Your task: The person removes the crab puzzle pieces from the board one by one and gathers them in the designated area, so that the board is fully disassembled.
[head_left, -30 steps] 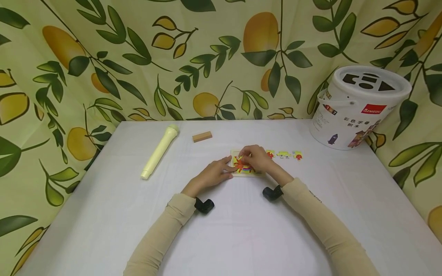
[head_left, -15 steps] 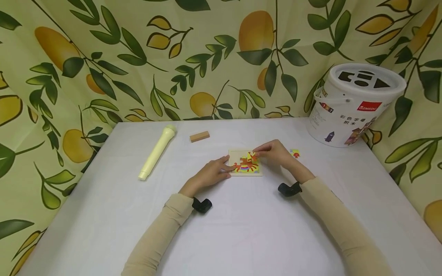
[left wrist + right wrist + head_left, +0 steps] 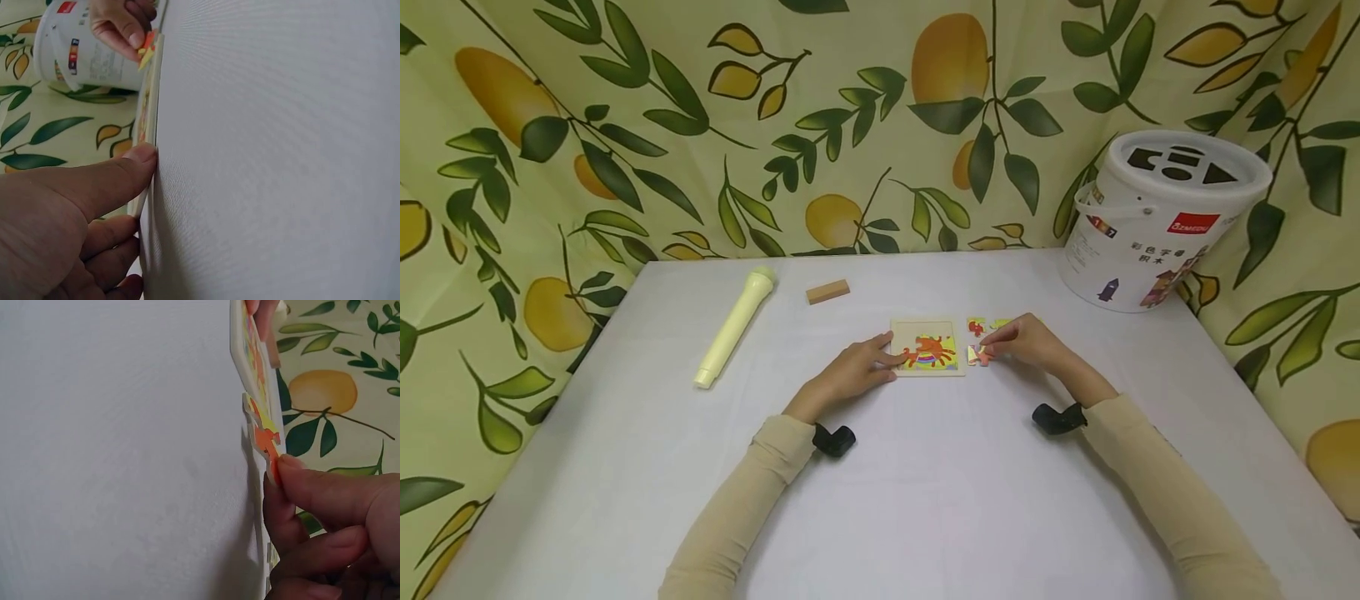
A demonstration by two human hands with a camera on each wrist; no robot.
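Note:
In the head view my left hand holds the left side of a small wooden puzzle board, which bears part of a red animal and rainbow picture. In the left wrist view its thumb lies against the board's edge. My right hand pinches an orange and yellow puzzle piece between thumb and forefinger, just right of the board. Beyond that hand lie other loose pieces, among them one with a red shape; the hand hides part of them.
A pale yellow toy microphone lies on the left of the white table. Behind the board is a small wooden block. A white lidded bucket stands at the back right, against the patterned curtain.
My right hand has moved rightward off the board, taking a piece from its upper right out with it. My left hand stays at the board's left side.

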